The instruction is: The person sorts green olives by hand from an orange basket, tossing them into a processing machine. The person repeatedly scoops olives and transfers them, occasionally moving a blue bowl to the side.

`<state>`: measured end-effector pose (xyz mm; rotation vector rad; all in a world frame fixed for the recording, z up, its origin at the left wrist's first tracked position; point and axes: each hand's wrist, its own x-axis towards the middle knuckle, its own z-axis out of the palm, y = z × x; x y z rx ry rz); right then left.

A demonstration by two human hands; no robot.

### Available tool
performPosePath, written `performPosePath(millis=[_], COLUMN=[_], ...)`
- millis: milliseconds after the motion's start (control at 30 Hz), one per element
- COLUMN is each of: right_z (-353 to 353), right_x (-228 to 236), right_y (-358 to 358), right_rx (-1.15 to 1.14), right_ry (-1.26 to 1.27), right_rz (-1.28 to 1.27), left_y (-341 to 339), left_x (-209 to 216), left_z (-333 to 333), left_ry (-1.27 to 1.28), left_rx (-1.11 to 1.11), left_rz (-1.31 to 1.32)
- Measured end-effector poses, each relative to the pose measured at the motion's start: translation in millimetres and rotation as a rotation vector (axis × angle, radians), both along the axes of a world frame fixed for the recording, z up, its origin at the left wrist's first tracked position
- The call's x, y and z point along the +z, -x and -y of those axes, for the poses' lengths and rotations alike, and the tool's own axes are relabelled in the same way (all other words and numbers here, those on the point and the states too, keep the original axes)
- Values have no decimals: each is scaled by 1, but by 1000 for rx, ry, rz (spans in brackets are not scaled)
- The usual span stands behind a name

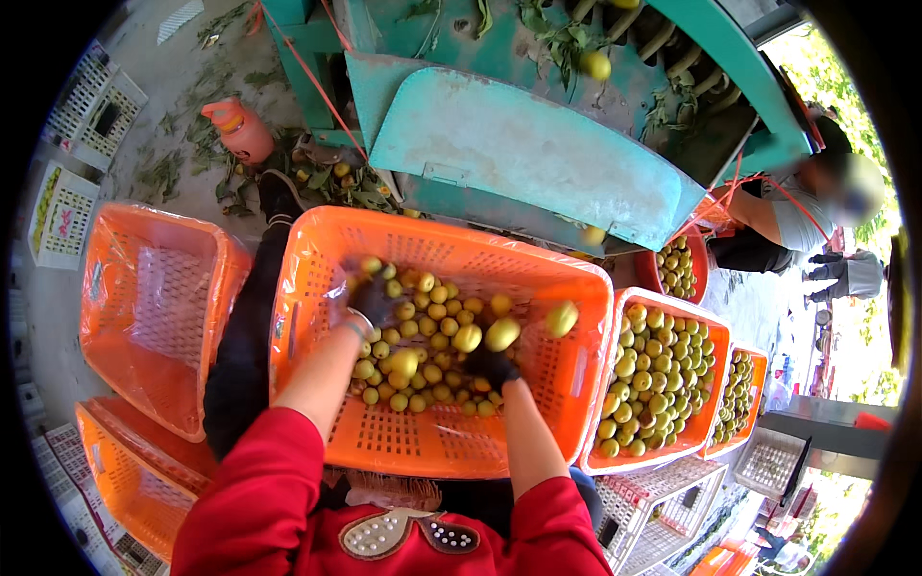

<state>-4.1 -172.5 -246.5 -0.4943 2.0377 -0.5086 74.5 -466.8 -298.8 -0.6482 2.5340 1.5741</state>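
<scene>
Yellow-green fruits (432,331) lie in a loose heap on the floor of the middle orange crate (576,317), mostly toward its far left corner and centre. The left hand (370,300), in a dark glove, rests on the heap near the crate's far left corner, its fingers curled down among the fruits; whether they pinch one I cannot tell. The right hand (492,365), also dark-gloved, sits at the heap's near right edge, fingers bent around fruit, with two larger fruits just beyond it. One fruit (562,318) lies against the crate's right wall. Red sleeves come in from the lower edge. To the left stands an empty orange crate (115,288) lined with clear film. To the right, a fuller crate (715,384) holds more fruit. A teal sorting machine (538,154) rises behind, and another person (797,211) works at its right side.
</scene>
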Motion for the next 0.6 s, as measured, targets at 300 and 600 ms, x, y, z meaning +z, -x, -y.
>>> performPosePath(millis=[300, 600], right_z=[-70, -11], right_x=[-32, 59], right_y=[29, -66], right_rx=[45, 194], right_ry=[-222, -729], right_rz=[-472, -13], left_y=[-47, -127], left_x=[85, 61], left_z=[-6, -54], left_ry=[652, 691], left_rx=[-519, -904], left_rz=[441, 851])
